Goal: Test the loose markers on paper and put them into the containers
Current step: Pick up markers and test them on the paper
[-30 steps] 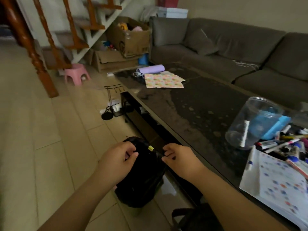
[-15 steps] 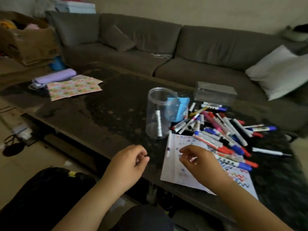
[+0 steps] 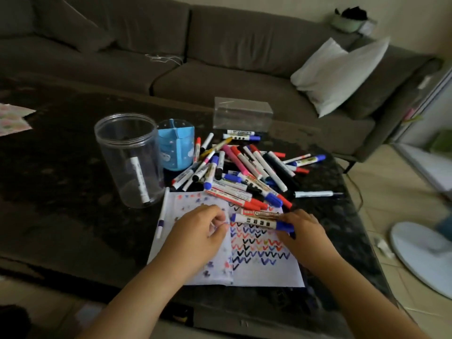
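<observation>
Both hands over the test paper, one blue-capped marker in your grip.

Your right hand (image 3: 302, 234) held the blue-capped marker (image 3: 259, 221) by its capped end, fingers curled round it, the barrel lying level above the paper (image 3: 256, 270) on the desk (image 3: 73, 216). Your left hand (image 3: 203, 228) sat just beside the marker's other end, fingers loosely curled; whether they touched it, I couldn't tell. Beyond your fingers lay the marker pile (image 3: 244, 172); past your left fingers stood the clear jar (image 3: 129, 157) with one marker inside, the blue holder (image 3: 176, 145) just behind it.
</observation>
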